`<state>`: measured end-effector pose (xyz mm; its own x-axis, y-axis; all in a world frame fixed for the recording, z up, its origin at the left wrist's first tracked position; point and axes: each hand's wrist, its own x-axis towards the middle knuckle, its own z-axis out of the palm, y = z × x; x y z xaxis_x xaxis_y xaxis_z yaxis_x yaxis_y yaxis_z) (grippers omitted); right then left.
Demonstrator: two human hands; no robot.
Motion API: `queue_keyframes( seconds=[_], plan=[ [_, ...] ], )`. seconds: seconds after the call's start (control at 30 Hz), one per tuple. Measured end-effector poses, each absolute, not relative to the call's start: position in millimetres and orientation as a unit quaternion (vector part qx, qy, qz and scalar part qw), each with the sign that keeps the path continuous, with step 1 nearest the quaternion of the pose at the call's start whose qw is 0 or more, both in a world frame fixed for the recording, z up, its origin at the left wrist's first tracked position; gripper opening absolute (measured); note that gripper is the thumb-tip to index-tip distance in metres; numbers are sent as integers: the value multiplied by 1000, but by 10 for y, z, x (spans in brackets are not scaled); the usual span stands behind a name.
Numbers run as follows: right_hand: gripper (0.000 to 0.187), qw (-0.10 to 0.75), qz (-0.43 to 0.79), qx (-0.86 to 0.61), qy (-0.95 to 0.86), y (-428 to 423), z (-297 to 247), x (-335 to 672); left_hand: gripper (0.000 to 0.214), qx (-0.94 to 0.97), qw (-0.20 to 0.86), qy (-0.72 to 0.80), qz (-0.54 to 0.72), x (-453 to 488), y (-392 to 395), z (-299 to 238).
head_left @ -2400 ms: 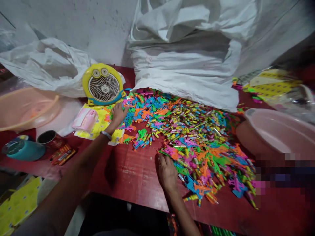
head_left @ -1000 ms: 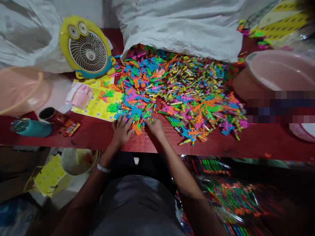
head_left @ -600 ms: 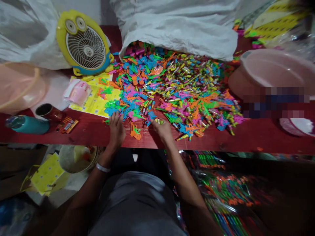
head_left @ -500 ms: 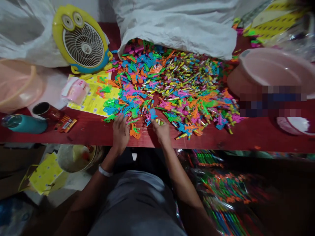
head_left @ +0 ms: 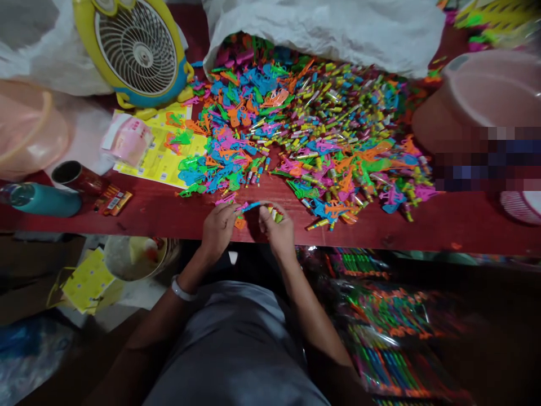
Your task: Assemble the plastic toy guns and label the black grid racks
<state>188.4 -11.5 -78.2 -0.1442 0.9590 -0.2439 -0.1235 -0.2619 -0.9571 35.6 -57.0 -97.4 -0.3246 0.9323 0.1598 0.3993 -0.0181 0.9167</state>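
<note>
Close to the table's front edge, my left hand is closed, its fingertips on a small blue plastic piece. That piece reaches across to the fingertips of my right hand. Several small yellow-and-white tubes are gripped in my right hand, partly hidden by its fingers. A small orange plastic piece shows beside my left fingers, and a pink piece lies just beyond them. Ahead spreads a pile of colourful plastic pieces, with a heap of small tubes to its right.
A white sack lies open behind the pile. On the left are a yellow fan, yellow printed sheets, a pink packet, a dark cup and a teal bottle. A pink basin stands at the right.
My hands have drawn closer together, and the blue piece now spans between their fingers. My left hand has left the pile's edge. The view has shifted, so the table sits higher.
</note>
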Motion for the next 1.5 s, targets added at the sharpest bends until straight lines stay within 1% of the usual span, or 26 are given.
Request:
queue_keyframes(
  seconds=[0.07, 0.13, 0.17, 0.2, 0.23, 0.27, 0.3, 0.33, 0.37, 0.43, 0.47, 0.53, 0.63, 0.73, 0.8, 0.9, 1.03, 1.2, 1.33, 1.5],
  plan=[
    [54, 394, 650, -487, -430, -22, -756, 1942, 23, 605, 196, 628, 448, 278, -591, -997],
    [54, 340, 687, -483, -424, 29, -749, 1953, 25, 633, 174, 617, 433, 241, -610, -1005],
    [53, 333, 695, -484, -415, 29, -754, 1941, 25, 621, 179, 621, 443, 240, -621, -1004],
    [52, 345, 693, -486, -405, 11, -763, 1919, 29, 595, 196, 625, 465, 248, -633, -999],
    [51, 371, 682, -490, -396, -22, -775, 1890, 41, 557, 229, 623, 500, 264, -646, -991],
    [50, 400, 666, -494, -391, -68, -789, 1859, 55, 509, 278, 611, 539, 287, -661, -980],
    [47, 421, 650, -495, -394, -121, -802, 1828, 66, 453, 342, 591, 573, 315, -676, -966],
    [44, 428, 639, -494, -405, -176, -814, 1801, 69, 395, 407, 567, 597, 344, -689, -949],
    [41, 422, 635, -490, -423, -229, -825, 1780, 64, 339, 464, 545, 611, 374, -700, -929],
    [41, 388, 638, -478, -463, -306, -847, 1766, 42, 250, 524, 529, 618, 424, -711, -877],
    [41, 371, 638, -473, -481, -324, -859, 1774, 33, 221, 528, 533, 623, 440, -711, -847],
    [41, 353, 620, -468, -522, -319, -883, 1818, 25, 195, 517, 539, 635, 450, -705, -784],
    [32, 346, 550, -465, -601, -239, -904, 1908, 25, 201, 519, 548, 625, 433, -698, -712],
    [28, 348, 503, -447, -652, -160, -892, 1963, 25, 226, 536, 548, 601, 422, -705, -693],
    [29, 347, 516, -429, -655, -138, -874, 1971, 25, 242, 541, 547, 591, 426, -713, -702],
    [31, 323, 572, -405, -636, -146, -841, 1964, 25, 259, 547, 542, 583, 422, -720, -716],
    [33, 301, 617, -411, -599, -168, -795, 1953, 26, 281, 556, 537, 569, 368, -723, -712],
    [40, 311, 656, -418, -546, -156, -760, 1951, 28, 294, 559, 555, 542, 339, -713, -709],
    [37, 305, 638, -420, -569, -135, -774, 1969, 26, 294, 551, 552, 553, 386, -700, -719],
    [29, 297, 539, -406, -676, -169, -819, 1986, 26, 268, 536, 557, 576, 430, -729, -766]
  ],
)
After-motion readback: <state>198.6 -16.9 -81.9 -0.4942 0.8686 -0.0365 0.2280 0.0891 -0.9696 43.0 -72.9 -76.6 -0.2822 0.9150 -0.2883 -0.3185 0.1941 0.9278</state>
